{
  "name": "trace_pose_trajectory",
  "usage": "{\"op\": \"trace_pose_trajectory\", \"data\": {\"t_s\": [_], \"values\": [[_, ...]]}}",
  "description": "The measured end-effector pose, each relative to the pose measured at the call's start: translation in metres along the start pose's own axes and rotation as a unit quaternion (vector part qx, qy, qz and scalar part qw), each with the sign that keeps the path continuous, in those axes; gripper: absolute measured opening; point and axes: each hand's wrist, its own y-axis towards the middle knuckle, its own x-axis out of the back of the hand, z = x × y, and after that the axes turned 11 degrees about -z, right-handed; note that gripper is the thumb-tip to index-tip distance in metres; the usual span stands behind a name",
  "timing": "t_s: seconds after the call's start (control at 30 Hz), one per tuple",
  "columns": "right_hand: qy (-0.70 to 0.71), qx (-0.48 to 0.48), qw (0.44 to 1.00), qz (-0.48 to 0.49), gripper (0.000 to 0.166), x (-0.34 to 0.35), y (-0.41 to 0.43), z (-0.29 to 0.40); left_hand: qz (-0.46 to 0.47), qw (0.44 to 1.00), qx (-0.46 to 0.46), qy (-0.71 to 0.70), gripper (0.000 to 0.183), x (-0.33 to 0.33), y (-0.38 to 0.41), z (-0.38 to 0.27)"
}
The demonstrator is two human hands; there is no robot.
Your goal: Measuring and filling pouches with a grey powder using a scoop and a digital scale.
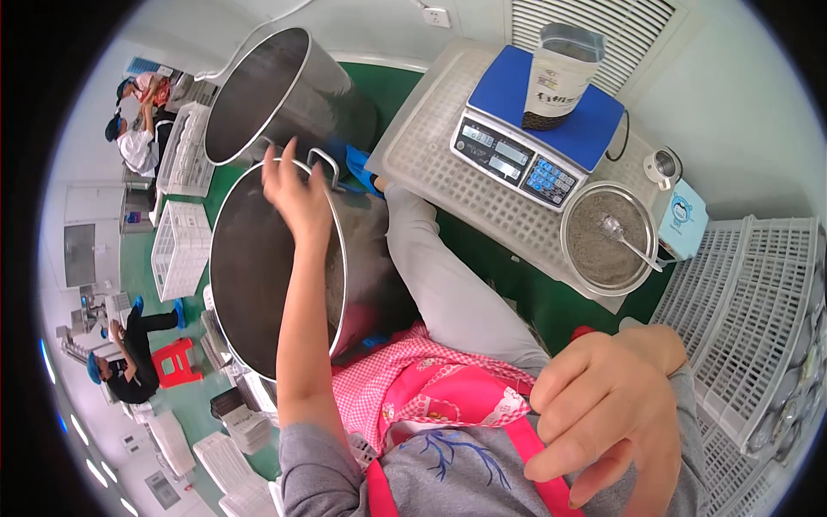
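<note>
My left hand (296, 200) is over the near rim of a large stainless steel drum (258, 271), fingers spread and nothing in them. Its forearm crosses the drum's mouth, partly hiding grey-brown material inside. In front of my chest, at the lower right, my right hand (607, 413) hangs with loosely bent fingers; no object shows in it. An unsealed stand-up pouch (561, 81) rests on the blue plate of a digital scale (517, 161). Beside the scale lies a steel bowl (604, 239) of grey-brown powder, with a clear spoon (630, 245) in it.
A second steel drum (310, 97) stands behind the first. The scale sits on a plastic pallet (439, 161) with a steel cup (660, 165) near its edge. White plastic crates (743, 291) stack at right. Several co-workers, crates and a red stool (176, 363) are at left.
</note>
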Motion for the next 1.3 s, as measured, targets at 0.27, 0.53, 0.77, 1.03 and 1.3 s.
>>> {"op": "trace_pose_trajectory", "data": {"t_s": [0.27,0.53,0.77,1.03,1.3], "values": [[-0.011,-0.170,0.964,0.204,0.032,0.011,0.026,-0.012,0.031,0.964,0.206,0.163,0.062,0.064,-0.153,0.137],[-0.237,-0.326,0.910,0.095,0.030,0.053,-0.022,-0.007,0.050,0.947,0.259,0.181,0.062,0.063,-0.166,0.141],[-0.463,-0.450,0.736,-0.204,0.033,0.151,-0.067,0.005,0.036,0.957,0.227,0.175,0.037,0.063,-0.149,0.126],[-0.539,-0.369,0.732,-0.191,0.052,0.282,0.005,-0.043,0.071,0.993,0.000,-0.092,0.027,0.002,-0.002,-0.061],[-0.539,-0.360,0.754,-0.110,0.025,0.273,0.002,-0.091,0.240,0.922,0.023,-0.304,0.026,-0.118,0.008,-0.214]]}}
